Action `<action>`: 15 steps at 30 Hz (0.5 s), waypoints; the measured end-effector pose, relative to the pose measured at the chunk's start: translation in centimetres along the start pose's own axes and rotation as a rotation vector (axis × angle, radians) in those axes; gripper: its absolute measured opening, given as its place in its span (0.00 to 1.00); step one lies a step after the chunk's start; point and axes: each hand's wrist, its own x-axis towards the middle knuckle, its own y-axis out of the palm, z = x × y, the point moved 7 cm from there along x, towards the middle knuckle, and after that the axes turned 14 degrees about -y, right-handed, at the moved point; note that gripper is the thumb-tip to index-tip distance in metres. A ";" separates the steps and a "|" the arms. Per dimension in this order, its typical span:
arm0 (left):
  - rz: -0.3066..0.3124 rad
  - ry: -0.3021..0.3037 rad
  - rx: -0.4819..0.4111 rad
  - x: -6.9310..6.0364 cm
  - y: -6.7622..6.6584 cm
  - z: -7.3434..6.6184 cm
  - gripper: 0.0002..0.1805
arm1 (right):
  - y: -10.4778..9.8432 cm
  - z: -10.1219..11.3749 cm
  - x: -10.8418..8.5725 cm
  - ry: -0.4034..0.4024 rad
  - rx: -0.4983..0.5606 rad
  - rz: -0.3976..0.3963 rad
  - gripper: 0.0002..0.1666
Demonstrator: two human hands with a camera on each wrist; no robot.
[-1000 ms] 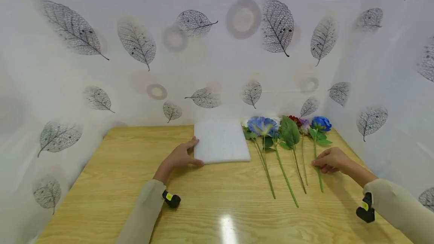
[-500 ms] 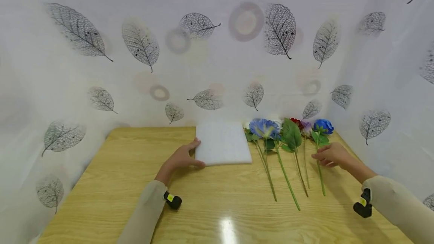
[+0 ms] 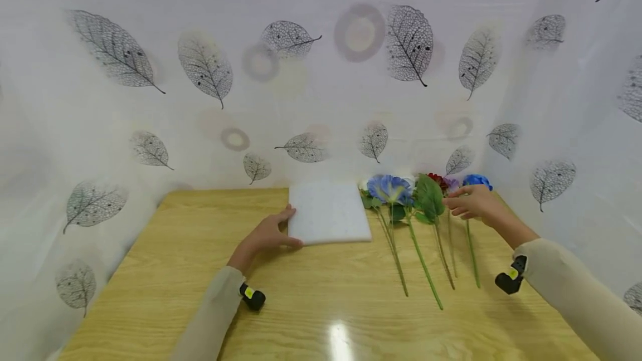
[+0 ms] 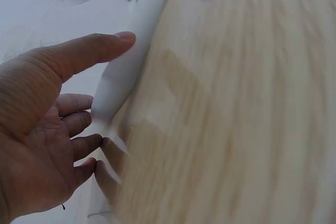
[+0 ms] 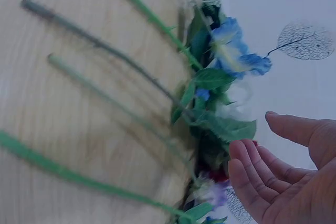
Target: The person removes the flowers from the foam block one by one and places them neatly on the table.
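Observation:
My left hand (image 3: 273,232) rests at the near left corner of a white foam-like slab (image 3: 328,210). In the left wrist view its thumb lies along the slab's front edge, while the extended fingers (image 4: 79,121) touch the left side and table. Over the flower heads hovers my right hand (image 3: 473,205), fingers loosely bent and holding nothing. Close by it are a broad green leaf (image 3: 429,198), a red flower (image 3: 437,181) and a purple flower (image 5: 210,191). Behind it, a dark blue flower (image 3: 477,180) is partly hidden, its green stem (image 3: 472,255) lying below.
A pale blue flower (image 3: 390,188) lies just right of the slab, with a white flower (image 3: 408,180) partly behind it. Several stems point toward me across the wooden table (image 3: 200,272). A leaf-printed white curtain (image 3: 321,88) hangs behind the table's far edge.
My right hand has left the dark blue flower's stem and moved up and left over the flower heads. The left hand and the slab have stayed in place.

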 end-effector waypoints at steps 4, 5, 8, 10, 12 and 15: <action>-0.012 0.009 0.047 -0.1 -0.5 0.4 0.58 | 0.6 1.8 1.5 -0.051 0.046 -0.056 0.38; -0.013 0.010 0.061 0.0 -0.6 0.4 0.58 | 0.8 2.1 1.8 -0.076 0.054 -0.071 0.37; -0.009 0.014 0.093 0.1 -0.6 0.4 0.59 | 1.6 3.3 2.4 -0.156 0.072 -0.109 0.33; 0.000 0.009 0.128 0.3 -0.7 0.3 0.59 | 2.2 4.1 2.7 -0.206 0.076 -0.129 0.32; 0.013 0.008 0.165 0.5 -0.7 0.2 0.60 | 2.9 4.8 3.0 -0.252 0.073 -0.148 0.30; 0.029 0.006 0.229 0.6 -0.9 -0.1 0.60 | 3.9 5.9 3.6 -0.331 0.060 -0.165 0.27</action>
